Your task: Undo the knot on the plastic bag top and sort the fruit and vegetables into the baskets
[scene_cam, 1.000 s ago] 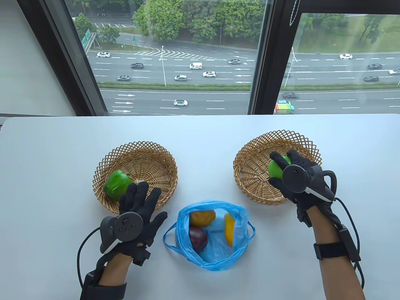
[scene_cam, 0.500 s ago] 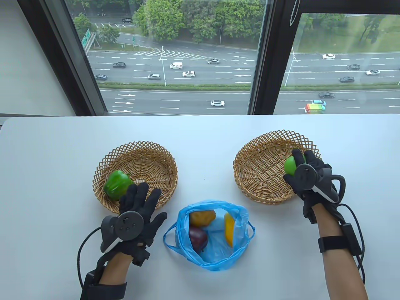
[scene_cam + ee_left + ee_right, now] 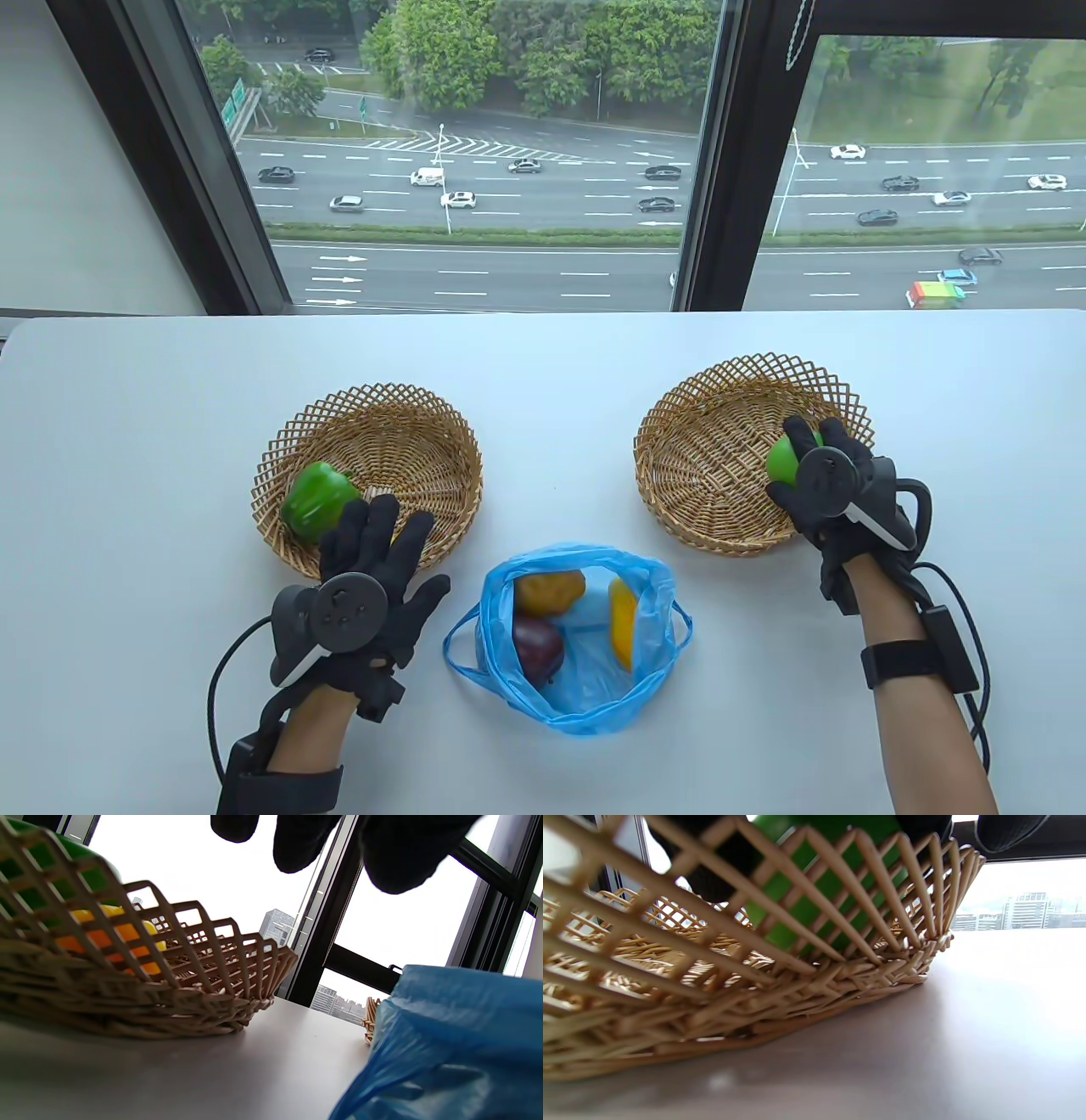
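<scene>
Bag (image 3: 585, 671) is untied, lying open on the counter (image 3: 543, 373) between the baskets. Pepper (image 3: 316, 501) sits in the left basket (image 3: 373, 416) beside something yellow-orange. Three items left in the bag. Right hand (image 3: 827, 488) grips a green fruit (image 3: 785, 458) low inside the right basket (image 3: 713, 407), not released. Left hand (image 3: 373, 577) is flat, empty, at the left basket's near rim. Versus 1.0 s ago: right hand has moved the fruit toward the basket's right side; left hand barely shifted.

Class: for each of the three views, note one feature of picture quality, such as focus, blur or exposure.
Table view: sharp throughout, even daylight. Left wrist view: sky blown out white, crumpled blue plastic bag soft up close. Right wrist view: near lattice of the woven wicker basket blurred, round green fruit behind it indistinct.
</scene>
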Demonstrator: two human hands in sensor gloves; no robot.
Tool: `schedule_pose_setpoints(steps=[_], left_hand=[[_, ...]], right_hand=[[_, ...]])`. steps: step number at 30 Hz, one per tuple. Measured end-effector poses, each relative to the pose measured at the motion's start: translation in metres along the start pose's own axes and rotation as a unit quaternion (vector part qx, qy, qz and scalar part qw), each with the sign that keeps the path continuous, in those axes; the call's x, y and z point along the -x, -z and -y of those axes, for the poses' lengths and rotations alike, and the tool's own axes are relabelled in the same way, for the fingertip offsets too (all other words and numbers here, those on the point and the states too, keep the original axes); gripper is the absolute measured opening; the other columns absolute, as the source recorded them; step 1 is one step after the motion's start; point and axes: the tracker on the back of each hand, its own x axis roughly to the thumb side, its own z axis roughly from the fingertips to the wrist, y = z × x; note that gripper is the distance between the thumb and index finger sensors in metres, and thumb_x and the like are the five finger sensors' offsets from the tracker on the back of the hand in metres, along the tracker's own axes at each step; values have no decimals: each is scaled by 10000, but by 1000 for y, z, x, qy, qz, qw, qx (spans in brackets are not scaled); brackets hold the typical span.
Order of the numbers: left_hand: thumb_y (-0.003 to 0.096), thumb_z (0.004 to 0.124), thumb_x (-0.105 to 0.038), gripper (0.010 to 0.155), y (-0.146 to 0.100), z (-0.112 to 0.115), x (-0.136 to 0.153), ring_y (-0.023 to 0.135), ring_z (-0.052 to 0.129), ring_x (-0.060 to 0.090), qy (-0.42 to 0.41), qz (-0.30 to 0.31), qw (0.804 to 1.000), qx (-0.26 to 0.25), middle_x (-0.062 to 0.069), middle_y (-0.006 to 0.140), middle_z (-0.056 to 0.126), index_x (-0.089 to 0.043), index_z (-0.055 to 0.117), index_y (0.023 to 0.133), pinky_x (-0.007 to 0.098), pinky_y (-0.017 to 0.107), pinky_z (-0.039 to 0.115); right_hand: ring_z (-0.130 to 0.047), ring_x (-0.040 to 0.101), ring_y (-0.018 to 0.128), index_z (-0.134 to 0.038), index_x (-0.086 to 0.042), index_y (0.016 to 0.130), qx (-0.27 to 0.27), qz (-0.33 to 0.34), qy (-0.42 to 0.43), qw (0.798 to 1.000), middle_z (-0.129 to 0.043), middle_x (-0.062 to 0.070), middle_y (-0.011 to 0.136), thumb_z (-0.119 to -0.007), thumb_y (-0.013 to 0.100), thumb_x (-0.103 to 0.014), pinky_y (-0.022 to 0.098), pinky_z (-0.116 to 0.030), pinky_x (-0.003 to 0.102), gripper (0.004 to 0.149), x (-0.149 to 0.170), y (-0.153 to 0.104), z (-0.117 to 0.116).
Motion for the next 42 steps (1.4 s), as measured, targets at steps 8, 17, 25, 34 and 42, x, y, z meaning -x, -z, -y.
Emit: schedule_pose_setpoints(steps=[8, 17, 25, 34, 42], left_hand=[[473, 737, -566, 756, 0, 0, 0, 1068, 156, 420, 2, 1, 1000, 2, 140, 1227, 353, -268, 549, 1142, 651, 699, 226], [472, 737, -567, 757, -1, 0, 0, 1068, 158, 419, 3, 1, 1000, 0, 138, 1227, 354, -268, 549, 1142, 651, 699, 227], [472, 738, -566, 757, -1, 0, 0, 1068, 158, 418, 2, 2, 1000, -3, 139, 1227, 353, -266, 551, 1141, 651, 699, 228], [473, 737, -567, 754, -1, 1, 1, 1068, 157, 417, 1, 6, 1000, -10, 139, 1227, 351, -269, 552, 1141, 651, 700, 228], [472, 737, -567, 756, -2, 1, 0, 1068, 157, 418, 3, 11, 1000, -13, 140, 1226, 350, -268, 551, 1141, 651, 699, 229]], right_hand=[[-517, 612, 1033, -348, -236, 1188, -23, 5, 20, 1000, -357, 270, 1201, -707, 573, -546, 652, -467, 806, 777, -1, -2, 6], [-530, 615, 1027, -453, -228, 1177, -30, 18, 34, 999, -414, 268, 1195, -707, 570, -553, 648, -473, 807, 734, -6, -2, 14], [-525, 614, 1030, -429, -220, 1184, -11, 26, 42, 999, -404, 269, 1198, -706, 571, -556, 649, -474, 805, 752, -11, -4, 27], [-523, 615, 1033, -409, -207, 1192, 40, 61, 65, 995, -404, 282, 1198, -702, 573, -560, 651, -472, 806, 771, -31, -16, 66], [-529, 616, 1034, -405, -208, 1195, 89, 118, 82, 986, -425, 271, 1200, -701, 575, -565, 655, -476, 804, 774, -62, -38, 104]])
